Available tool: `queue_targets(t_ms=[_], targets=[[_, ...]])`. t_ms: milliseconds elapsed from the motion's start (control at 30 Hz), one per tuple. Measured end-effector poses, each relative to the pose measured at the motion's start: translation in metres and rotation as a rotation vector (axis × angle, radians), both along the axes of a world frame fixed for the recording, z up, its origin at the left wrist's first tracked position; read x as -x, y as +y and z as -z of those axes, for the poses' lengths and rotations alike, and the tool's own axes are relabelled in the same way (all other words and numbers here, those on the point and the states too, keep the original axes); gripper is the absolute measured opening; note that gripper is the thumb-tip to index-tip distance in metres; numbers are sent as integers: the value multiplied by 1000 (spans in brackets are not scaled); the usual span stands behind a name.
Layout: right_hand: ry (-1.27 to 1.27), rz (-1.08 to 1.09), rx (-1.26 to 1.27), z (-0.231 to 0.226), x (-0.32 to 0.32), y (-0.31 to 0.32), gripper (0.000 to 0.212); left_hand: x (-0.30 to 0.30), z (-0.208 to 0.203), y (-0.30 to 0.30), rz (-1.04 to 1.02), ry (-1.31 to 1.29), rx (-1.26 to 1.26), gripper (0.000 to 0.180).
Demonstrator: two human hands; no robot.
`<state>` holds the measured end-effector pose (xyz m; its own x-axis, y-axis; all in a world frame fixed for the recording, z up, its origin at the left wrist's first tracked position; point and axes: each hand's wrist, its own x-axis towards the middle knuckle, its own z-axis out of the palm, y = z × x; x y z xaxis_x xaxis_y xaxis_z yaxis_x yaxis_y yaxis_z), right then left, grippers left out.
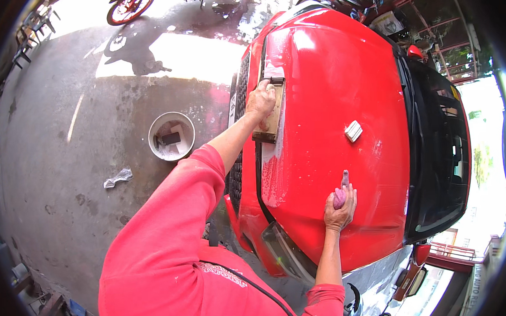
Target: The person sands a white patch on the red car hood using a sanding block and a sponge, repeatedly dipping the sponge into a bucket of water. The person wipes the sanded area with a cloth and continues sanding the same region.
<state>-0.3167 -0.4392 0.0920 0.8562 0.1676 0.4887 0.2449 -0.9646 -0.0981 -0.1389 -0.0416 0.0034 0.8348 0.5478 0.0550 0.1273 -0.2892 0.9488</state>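
Note:
A red car's bonnet (340, 92) spreads in front of me. Along its front edge, my left hand (261, 103) grips a long sanding block (271, 123), tan with dark ends, lying on the paint. Whitish, wet-looking residue (273, 171) streaks the surface beside it. Farther right and nearer me, my right hand (341, 209) is closed round a purple-pink sponge or wadded cloth (339, 198) just over the bonnet. A greyish tip sticks out beyond those fingers; I cannot tell whether it is a finger. A small white ridged block (353, 131) rests mid-bonnet.
Left of the car, a white bucket (153, 141) stands on the concrete floor with dark and pale pieces in it. Crumpled clear plastic (118, 178) lies nearby. A motorbike (130, 8) is at the far left, and the dark windscreen (433, 150) rises at the right.

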Motion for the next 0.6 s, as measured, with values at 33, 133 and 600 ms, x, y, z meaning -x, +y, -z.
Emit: queue_targets(t_ms=[33,133,600], targets=[[1,-6,7,-1,-1,1,53,4,5,-2,-52,-73,-61,52],[3,74,45,-9,17,-24,52,125,-33,-74,301,23,260,52],[7,13,11,-6,7,-7,50,-12,-23,-3,171,72,114,52]])
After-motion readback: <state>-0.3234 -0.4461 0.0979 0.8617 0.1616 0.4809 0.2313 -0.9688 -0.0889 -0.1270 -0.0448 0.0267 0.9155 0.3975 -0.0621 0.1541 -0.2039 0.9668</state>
